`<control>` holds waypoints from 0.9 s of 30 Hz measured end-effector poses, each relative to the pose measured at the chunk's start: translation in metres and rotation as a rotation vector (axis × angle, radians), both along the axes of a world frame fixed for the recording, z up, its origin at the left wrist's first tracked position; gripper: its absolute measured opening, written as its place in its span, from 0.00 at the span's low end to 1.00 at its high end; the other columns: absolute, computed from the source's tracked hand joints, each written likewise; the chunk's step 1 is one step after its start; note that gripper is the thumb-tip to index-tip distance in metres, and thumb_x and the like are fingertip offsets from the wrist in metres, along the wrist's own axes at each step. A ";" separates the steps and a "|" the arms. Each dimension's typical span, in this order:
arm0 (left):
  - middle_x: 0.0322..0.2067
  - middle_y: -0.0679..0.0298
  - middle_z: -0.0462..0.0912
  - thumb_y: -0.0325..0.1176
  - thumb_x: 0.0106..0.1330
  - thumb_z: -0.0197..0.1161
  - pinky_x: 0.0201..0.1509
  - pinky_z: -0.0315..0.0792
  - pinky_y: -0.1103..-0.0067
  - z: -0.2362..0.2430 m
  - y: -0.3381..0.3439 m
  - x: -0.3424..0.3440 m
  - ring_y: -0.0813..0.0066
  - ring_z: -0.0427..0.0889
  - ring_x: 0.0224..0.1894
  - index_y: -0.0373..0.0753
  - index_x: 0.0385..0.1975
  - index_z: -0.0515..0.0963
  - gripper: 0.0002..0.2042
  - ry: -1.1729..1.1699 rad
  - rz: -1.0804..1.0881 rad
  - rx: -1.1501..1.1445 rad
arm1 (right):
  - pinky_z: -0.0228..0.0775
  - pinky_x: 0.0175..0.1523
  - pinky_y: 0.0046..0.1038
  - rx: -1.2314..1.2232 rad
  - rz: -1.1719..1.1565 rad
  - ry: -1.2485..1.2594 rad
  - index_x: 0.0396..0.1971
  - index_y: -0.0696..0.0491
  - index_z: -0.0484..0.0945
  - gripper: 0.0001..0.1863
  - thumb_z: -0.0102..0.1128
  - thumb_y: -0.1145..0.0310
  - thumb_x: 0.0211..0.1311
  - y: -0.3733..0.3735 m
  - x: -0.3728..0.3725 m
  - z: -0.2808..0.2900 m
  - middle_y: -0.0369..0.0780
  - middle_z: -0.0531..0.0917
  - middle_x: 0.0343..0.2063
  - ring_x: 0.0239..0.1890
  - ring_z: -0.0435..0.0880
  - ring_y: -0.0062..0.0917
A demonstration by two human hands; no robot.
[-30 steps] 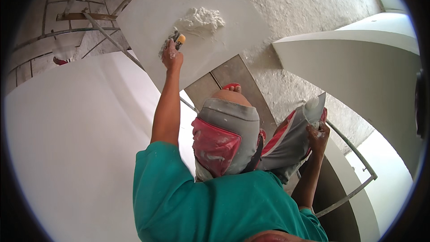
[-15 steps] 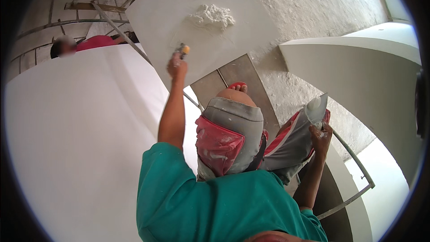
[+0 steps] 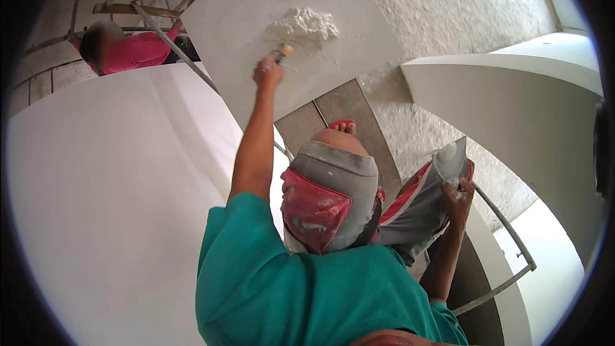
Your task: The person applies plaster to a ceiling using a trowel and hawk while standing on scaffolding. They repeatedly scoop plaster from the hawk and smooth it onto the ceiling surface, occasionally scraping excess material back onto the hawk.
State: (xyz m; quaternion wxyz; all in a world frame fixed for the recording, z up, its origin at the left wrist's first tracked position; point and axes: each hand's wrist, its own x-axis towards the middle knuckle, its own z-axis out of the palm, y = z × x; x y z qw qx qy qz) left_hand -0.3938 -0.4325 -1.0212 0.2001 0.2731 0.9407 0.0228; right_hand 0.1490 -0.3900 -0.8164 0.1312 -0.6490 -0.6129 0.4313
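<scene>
My left hand (image 3: 268, 72) is closed on a yellow-ended putty knife (image 3: 282, 53) over a pale board (image 3: 224, 13), just below a lumpy heap of white putty (image 3: 307, 25). Beside my right thigh, my right hand (image 3: 457, 197) grips a wide metal blade (image 3: 455, 157) that carries a dab of white putty. The knife's blade is hard to make out in the blur. My bare knee and grey-and-red shorts (image 3: 333, 198) lie between the two hands.
A co-worker in a pink top (image 3: 138, 51) is at the upper left beside metal scaffolding (image 3: 115, 9). A big white surface (image 3: 109, 173) fills the left. A curved ledge (image 3: 487, 90) and rough floor (image 3: 448, 0) lie right. A metal rail (image 3: 506, 218) bends around my right side.
My left hand drew back toward me, then moved up and right toward the putty heap with the knife. The co-worker has come into view at upper left.
</scene>
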 end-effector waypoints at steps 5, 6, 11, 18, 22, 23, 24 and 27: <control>0.45 0.52 0.81 0.31 0.55 0.53 0.54 0.72 0.63 0.032 -0.008 0.024 0.51 0.79 0.50 0.51 0.46 0.80 0.19 -0.177 -0.151 0.029 | 0.66 0.32 0.22 -0.154 -0.028 -0.001 0.35 0.61 0.78 0.12 0.64 0.73 0.49 0.004 0.021 0.000 0.34 0.80 0.23 0.26 0.74 0.16; 0.46 0.50 0.80 0.28 0.55 0.53 0.53 0.73 0.62 0.045 0.002 0.015 0.51 0.79 0.49 0.48 0.48 0.78 0.20 -0.191 -0.092 -0.004 | 0.66 0.32 0.22 -0.207 -0.053 -0.025 0.35 0.61 0.78 0.12 0.65 0.72 0.50 -0.001 0.027 -0.001 0.34 0.80 0.23 0.26 0.75 0.16; 0.50 0.49 0.77 0.22 0.56 0.51 0.58 0.68 0.58 -0.050 -0.037 0.033 0.41 0.75 0.51 0.40 0.55 0.72 0.24 0.357 -0.277 0.352 | 0.67 0.34 0.21 -0.080 0.009 0.040 0.36 0.61 0.78 0.13 0.64 0.73 0.50 0.004 0.014 -0.012 0.35 0.80 0.25 0.28 0.76 0.16; 0.50 0.49 0.77 0.21 0.56 0.50 0.58 0.68 0.61 -0.003 -0.058 0.077 0.45 0.74 0.53 0.37 0.53 0.74 0.22 -0.019 -0.417 0.346 | 0.67 0.34 0.19 -0.137 -0.018 0.122 0.38 0.61 0.78 0.15 0.66 0.72 0.50 0.006 0.000 0.000 0.32 0.79 0.26 0.28 0.74 0.14; 0.44 0.49 0.80 0.24 0.59 0.50 0.48 0.73 0.59 0.021 -0.067 0.008 0.47 0.80 0.43 0.38 0.47 0.76 0.16 0.085 0.039 0.130 | 0.67 0.34 0.20 -0.034 -0.003 0.062 0.38 0.62 0.78 0.15 0.65 0.72 0.50 0.005 0.001 -0.008 0.33 0.79 0.26 0.26 0.74 0.15; 0.44 0.49 0.80 0.25 0.58 0.51 0.49 0.73 0.59 0.011 -0.068 0.014 0.48 0.80 0.45 0.39 0.48 0.75 0.17 0.065 0.047 0.112 | 0.68 0.34 0.21 -0.081 -0.010 0.093 0.39 0.62 0.77 0.16 0.66 0.72 0.50 0.007 0.001 -0.011 0.34 0.79 0.27 0.27 0.74 0.15; 0.45 0.50 0.80 0.26 0.57 0.53 0.50 0.73 0.58 -0.003 -0.070 0.028 0.48 0.79 0.46 0.41 0.50 0.75 0.18 0.044 0.061 0.099 | 0.68 0.35 0.21 -0.125 -0.011 0.122 0.40 0.62 0.77 0.17 0.66 0.71 0.50 0.009 0.002 -0.014 0.35 0.79 0.28 0.27 0.74 0.16; 0.44 0.50 0.81 0.29 0.55 0.55 0.51 0.73 0.58 0.007 -0.068 0.094 0.47 0.79 0.47 0.46 0.50 0.75 0.20 -0.112 -0.085 0.062 | 0.70 0.38 0.22 -0.178 0.061 0.031 0.40 0.62 0.76 0.19 0.68 0.69 0.49 0.011 0.007 -0.022 0.37 0.79 0.29 0.30 0.76 0.19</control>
